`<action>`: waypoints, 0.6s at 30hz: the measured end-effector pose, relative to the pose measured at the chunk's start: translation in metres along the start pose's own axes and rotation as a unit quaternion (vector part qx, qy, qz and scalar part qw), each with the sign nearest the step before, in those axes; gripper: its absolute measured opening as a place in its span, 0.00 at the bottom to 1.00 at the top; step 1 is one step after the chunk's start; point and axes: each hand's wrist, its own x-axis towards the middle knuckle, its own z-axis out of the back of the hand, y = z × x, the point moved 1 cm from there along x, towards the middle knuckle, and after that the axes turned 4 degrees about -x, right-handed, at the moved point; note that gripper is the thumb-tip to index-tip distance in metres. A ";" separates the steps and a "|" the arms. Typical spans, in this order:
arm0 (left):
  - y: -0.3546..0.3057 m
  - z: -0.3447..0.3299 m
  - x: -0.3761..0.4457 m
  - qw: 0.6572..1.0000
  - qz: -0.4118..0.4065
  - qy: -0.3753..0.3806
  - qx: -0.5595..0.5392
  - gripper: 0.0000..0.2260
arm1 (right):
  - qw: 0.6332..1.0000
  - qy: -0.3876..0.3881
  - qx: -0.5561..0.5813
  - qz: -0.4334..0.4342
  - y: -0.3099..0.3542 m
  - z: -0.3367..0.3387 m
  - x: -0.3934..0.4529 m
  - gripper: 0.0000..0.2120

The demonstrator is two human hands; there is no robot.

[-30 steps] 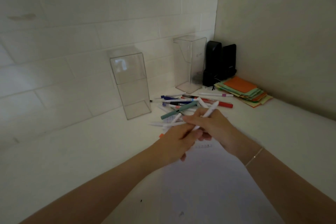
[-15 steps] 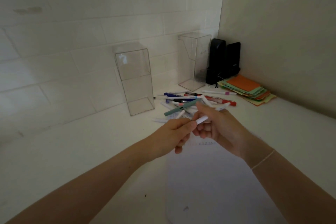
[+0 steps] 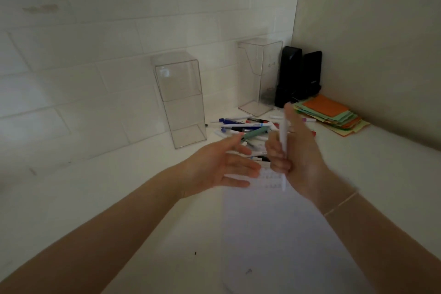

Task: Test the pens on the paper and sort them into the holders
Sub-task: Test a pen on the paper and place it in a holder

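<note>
My right hand [image 3: 296,150] grips a white pen [image 3: 283,137] held nearly upright above the top of the white paper [image 3: 281,234]. My left hand [image 3: 222,164] hovers just left of it, fingers spread and holding nothing. Behind both hands lies a pile of pens [image 3: 245,126], among them a green one [image 3: 256,132]. Two clear plastic holders stand against the tiled wall: a near left one [image 3: 181,100] and a far right one [image 3: 259,76]. Faint scribble marks show near the paper's top.
A stack of coloured paper [image 3: 331,114] lies in the right corner. Two black upright objects [image 3: 300,74] stand behind it beside the far holder. The white table [image 3: 107,198] stretches to the left, and walls close the back and right sides.
My hands have come apart: the left one let go and opened. The right hand has swung the white pen from slanted to nearly upright.
</note>
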 end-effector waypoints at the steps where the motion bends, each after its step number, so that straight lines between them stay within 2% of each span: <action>1: 0.004 0.002 0.003 0.992 -0.053 -0.048 0.099 0.10 | 0.997 0.031 0.065 -0.020 0.002 0.004 0.002 0.31; 2: 0.008 0.007 0.005 0.964 -0.113 -0.084 0.225 0.05 | 0.992 0.049 0.108 -0.033 0.003 0.007 0.002 0.30; 3: 0.013 0.012 0.006 0.918 -0.166 -0.094 0.348 0.03 | 0.989 0.051 0.136 -0.039 0.003 0.009 0.002 0.28; 5: 0.022 0.024 0.006 0.832 -0.199 -0.066 0.514 0.08 | 0.983 0.054 0.170 -0.034 0.004 0.010 0.003 0.24; 9: 0.040 0.030 -0.003 0.744 -0.125 0.008 0.656 0.38 | 0.978 0.078 0.195 -0.005 0.007 0.013 -0.002 0.24; 12: 0.053 0.030 -0.006 0.674 -0.137 0.008 0.726 0.43 | 0.983 -0.013 0.174 0.051 0.011 0.016 -0.005 0.23; 14: 0.058 0.030 -0.007 0.654 -0.144 -0.003 0.743 0.43 | 0.986 -0.074 0.131 0.078 0.014 0.016 -0.008 0.23; 18: 0.066 0.023 -0.007 0.659 -0.143 -0.026 0.738 0.44 | 0.990 -0.121 -0.063 0.043 0.010 0.017 -0.012 0.23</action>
